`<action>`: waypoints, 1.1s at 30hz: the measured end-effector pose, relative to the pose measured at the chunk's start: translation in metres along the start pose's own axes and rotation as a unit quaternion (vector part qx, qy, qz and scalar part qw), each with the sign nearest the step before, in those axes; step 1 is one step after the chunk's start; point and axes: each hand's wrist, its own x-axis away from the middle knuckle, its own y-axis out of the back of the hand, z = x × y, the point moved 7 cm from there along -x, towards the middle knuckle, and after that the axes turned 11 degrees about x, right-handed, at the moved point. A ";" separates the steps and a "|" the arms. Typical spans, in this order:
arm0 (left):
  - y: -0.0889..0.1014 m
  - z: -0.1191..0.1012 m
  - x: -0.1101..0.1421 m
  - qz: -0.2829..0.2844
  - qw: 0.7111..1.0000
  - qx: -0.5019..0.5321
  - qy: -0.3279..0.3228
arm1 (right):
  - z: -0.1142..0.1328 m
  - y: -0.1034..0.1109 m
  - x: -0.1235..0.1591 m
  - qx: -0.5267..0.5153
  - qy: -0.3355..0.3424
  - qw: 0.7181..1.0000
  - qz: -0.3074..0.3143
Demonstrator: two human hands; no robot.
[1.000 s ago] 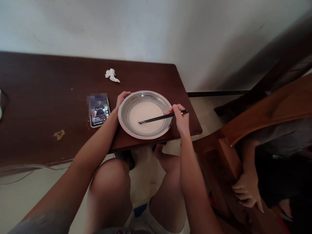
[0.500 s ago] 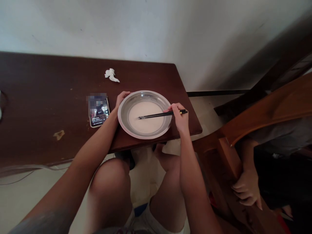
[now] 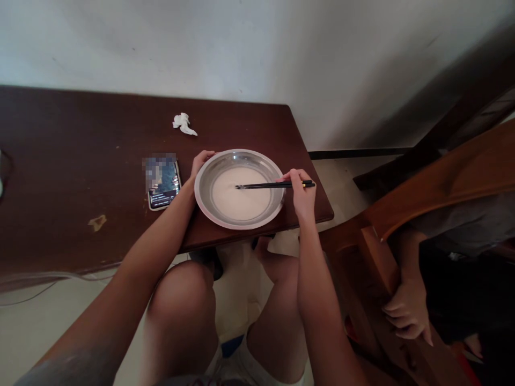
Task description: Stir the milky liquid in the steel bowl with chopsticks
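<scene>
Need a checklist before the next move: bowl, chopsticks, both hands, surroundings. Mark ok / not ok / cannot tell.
1. Left hand at bowl: ok, against its left side.
2. Right hand gripping chopsticks: ok.
3. Chopstick tips' depth in pale liquid: cannot tell.
4. Phone and tissue apart from bowl: ok.
5. Margin to table's front edge: not ok, looks tight.

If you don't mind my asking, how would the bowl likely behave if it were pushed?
The bowl should stay stiff, judging by its shiny, metal-looking surface. The pale liquid would probably slosh under a quick push, as it lies in a broad pool. The bowl sits close to the table's near edge, so pushing that way might tip it.
</scene>
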 end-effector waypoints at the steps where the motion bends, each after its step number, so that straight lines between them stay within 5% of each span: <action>1: 0.000 0.000 0.000 0.002 1.000 0.000 0.001 | -0.002 0.006 -0.001 0.002 -0.007 1.000 -0.026; 3: 0.001 0.001 -0.002 0.000 1.000 -0.002 0.004 | -0.007 0.011 -0.001 0.001 -0.023 0.999 -0.046; 9: 0.003 0.001 -0.002 -0.004 1.000 -0.002 0.003 | 0.001 -0.009 0.001 0.001 0.004 0.999 0.053; 15: 0.001 0.001 -0.002 0.011 1.000 -0.008 0.008 | -0.006 0.015 0.000 -0.005 -0.018 0.997 -0.070; 21: -0.002 0.000 0.001 0.026 1.000 0.000 0.011 | 0.000 -0.010 0.002 -0.013 -0.001 0.998 0.063; 27: -0.001 -0.001 0.002 0.001 1.000 -0.010 0.002 | -0.007 0.011 -0.001 0.001 -0.015 0.999 -0.052; 33: 0.001 0.001 -0.003 0.014 1.000 0.004 0.005 | 0.000 -0.010 0.002 -0.022 0.001 0.998 0.053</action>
